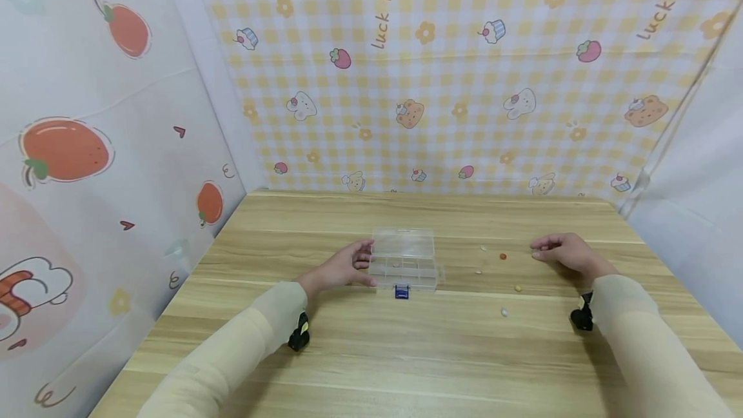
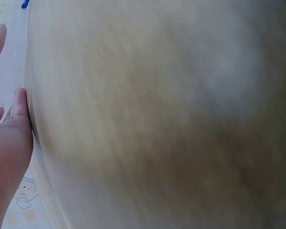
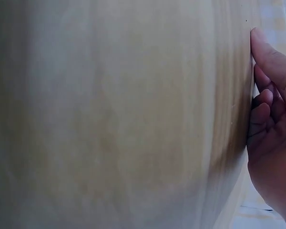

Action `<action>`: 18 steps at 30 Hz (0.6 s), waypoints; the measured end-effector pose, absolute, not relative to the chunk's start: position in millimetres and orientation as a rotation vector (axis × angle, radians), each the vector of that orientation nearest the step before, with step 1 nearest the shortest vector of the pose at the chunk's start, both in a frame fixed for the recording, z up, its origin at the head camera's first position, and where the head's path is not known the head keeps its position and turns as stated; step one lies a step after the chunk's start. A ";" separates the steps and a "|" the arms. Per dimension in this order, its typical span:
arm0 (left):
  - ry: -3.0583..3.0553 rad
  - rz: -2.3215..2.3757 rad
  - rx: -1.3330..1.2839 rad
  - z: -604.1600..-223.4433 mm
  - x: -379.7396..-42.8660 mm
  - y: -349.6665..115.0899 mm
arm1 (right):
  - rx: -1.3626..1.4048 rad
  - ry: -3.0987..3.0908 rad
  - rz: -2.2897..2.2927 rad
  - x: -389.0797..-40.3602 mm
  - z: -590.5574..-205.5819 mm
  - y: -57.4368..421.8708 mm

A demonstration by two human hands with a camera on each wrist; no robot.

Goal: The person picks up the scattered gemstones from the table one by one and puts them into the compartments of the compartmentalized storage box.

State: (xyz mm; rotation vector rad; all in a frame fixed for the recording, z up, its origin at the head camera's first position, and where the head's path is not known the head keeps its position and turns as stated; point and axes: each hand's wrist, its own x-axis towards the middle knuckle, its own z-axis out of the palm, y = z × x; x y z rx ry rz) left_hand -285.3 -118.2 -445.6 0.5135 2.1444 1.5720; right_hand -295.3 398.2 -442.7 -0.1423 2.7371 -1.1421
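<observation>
A clear plastic compartment box (image 1: pixel 403 271) lies on the table with its lid (image 1: pixel 403 242) raised at the back. At its front is a blue latch (image 1: pixel 402 291). My left hand (image 1: pixel 346 266) is at the box's left side, thumb by the front corner, fingers loosely bent. In the left wrist view the left hand (image 2: pixel 9 138) shows relaxed fingers. Farther right, my right hand (image 1: pixel 565 253) rests low over the tabletop, thumb and forefinger close together. The right wrist view shows the right hand (image 3: pixel 276 109) with its other fingers curled; whether anything is between the fingertips is hidden.
Between box and right hand lie several small stone-like pieces: an orange one (image 1: pixel 502 256), a yellow one (image 1: pixel 518 288), a greyish one (image 1: pixel 504 312) and whitish ones (image 1: pixel 478 271). The wood-grain table (image 1: pixel 406 360) meets a checked cloth backdrop (image 1: pixel 441 134) behind.
</observation>
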 end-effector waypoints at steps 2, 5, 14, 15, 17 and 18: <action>2.146 1.571 0.519 -445.9 -285.3 -118.4 | -0.141 2.741 -1.144 -294.9 -441.7 397.2; 2.150 1.566 0.525 -445.7 -284.7 -118.6 | -0.151 2.746 -1.142 -294.8 -441.4 396.8; 2.147 1.571 0.522 -444.1 -283.2 -118.1 | -0.138 2.745 -1.144 -295.9 -442.9 397.6; 2.148 1.572 0.520 -444.1 -283.2 -118.1 | -0.140 2.748 -1.143 -296.1 -443.0 397.6; 2.153 1.570 0.518 -443.6 -282.9 -118.3 | -0.139 2.753 -1.144 -296.0 -442.9 397.2; 2.154 1.570 0.517 -443.3 -282.9 -118.3 | -0.140 2.756 -1.144 -296.0 -442.8 397.1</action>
